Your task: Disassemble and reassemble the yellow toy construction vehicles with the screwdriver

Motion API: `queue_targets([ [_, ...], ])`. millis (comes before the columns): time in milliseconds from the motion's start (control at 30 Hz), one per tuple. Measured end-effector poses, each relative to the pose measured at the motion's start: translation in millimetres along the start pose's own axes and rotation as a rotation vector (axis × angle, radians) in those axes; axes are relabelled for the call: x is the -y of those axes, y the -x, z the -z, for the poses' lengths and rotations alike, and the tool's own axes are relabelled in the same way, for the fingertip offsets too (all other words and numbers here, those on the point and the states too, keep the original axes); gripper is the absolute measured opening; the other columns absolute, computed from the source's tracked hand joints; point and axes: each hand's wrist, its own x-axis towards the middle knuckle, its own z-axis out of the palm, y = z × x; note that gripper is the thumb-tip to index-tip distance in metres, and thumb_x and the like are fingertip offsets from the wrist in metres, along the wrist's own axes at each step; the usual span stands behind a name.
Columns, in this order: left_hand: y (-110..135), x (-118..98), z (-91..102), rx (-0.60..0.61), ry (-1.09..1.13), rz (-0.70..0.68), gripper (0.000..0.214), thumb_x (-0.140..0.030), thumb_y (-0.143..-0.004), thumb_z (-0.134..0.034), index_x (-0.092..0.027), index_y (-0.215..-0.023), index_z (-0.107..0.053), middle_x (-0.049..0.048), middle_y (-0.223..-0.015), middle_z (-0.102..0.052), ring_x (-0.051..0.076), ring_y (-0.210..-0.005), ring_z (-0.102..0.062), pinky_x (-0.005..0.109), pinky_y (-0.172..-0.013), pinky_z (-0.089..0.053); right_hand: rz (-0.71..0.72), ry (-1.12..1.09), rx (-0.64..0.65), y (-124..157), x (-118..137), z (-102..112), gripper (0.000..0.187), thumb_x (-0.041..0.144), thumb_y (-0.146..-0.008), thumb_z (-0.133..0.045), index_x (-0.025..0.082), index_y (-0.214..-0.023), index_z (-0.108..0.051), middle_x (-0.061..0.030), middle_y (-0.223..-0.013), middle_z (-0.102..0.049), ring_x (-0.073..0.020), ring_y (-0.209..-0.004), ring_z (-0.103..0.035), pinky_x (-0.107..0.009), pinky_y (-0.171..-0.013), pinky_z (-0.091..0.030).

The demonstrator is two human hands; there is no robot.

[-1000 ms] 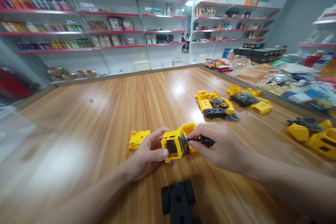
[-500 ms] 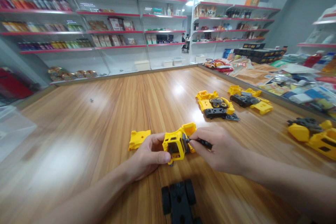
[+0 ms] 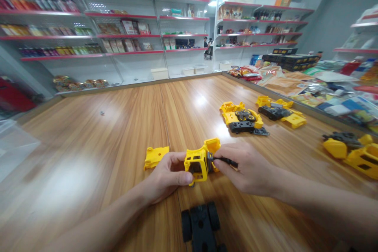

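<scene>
My left hand (image 3: 168,178): thumb and fingers parted just enough to clasp the cab (image 3: 195,159) at 2 o'clock. My right hand (image 3: 247,165): fingertips pinched on the tool (image 3: 226,161), cab's 3 o'clock. Change from a second ago: less tool shows.

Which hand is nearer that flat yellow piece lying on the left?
Left. The left hand is just beside the flat yellow piece; the right hand is farther, past the yellow frame.

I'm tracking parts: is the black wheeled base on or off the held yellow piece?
Off: the wheeled base lies on the table, apart from the yellow piece in the left hand.
</scene>
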Motion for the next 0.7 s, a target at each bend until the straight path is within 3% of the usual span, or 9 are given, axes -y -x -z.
queue_targets([
  [133,0.2,-0.7,-0.8,-0.004,-0.011,0.011,0.039,-0.029,-0.068,-0.081,-0.010,-0.102,-0.073,0.0089,-0.089,-0.072,0.017,-0.080,-0.063,0.025,-0.073,-0.046,-0.029,0.048,0.070,-0.1,-1.7,-1.4,0.030,0.023,-0.095,-0.043,0.017,-0.066,-0.047,-0.0009,-0.064,-0.054,-0.0123,-0.060,-0.046,-0.029,-0.059,-0.028],
  [300,0.6,-0.9,-2.0,0.001,-0.024,-0.008,0.031,-0.029,-0.068,-0.081,-0.010,-0.092,-0.075,0.0054,-0.080,-0.069,0.013,-0.069,-0.058,0.023,-0.069,-0.045,-0.040,-0.034,0.009,-1.3,1.8,0.1,0.003,0.017,-0.085,-0.055,0.017,-0.082,-0.053,-0.0008,-0.073,-0.058,-0.0128,-0.064,-0.049,-0.027,-0.060,-0.032],
  [367,0.7,-0.5,-1.6,-0.003,-0.020,-0.008,0.033,-0.029,-0.068,-0.081,-0.010,-0.094,-0.075,0.0058,-0.081,-0.069,0.013,-0.069,-0.058,0.023,-0.067,-0.045,-0.037,-0.044,-0.013,-1.9,2.3,0.7,0.002,0.016,-0.084,-0.055,0.017,-0.084,-0.054,-0.0008,-0.074,-0.059,-0.0129,-0.065,-0.050,-0.027,-0.062,-0.033],
  [700,1.3,0.8,0.9,0.002,-0.046,0.036,0.046,-0.032,-0.068,-0.081,-0.011,-0.108,-0.073,0.0118,-0.097,-0.073,0.025,-0.091,-0.066,0.033,-0.085,-0.047,-0.047,-0.019,0.130,-1.4,-3.3,2.4,0.028,0.022,-0.093,-0.047,0.017,-0.066,-0.050,0.0009,-0.063,-0.053,-0.0106,-0.059,-0.046,-0.026,-0.057,-0.030],
])
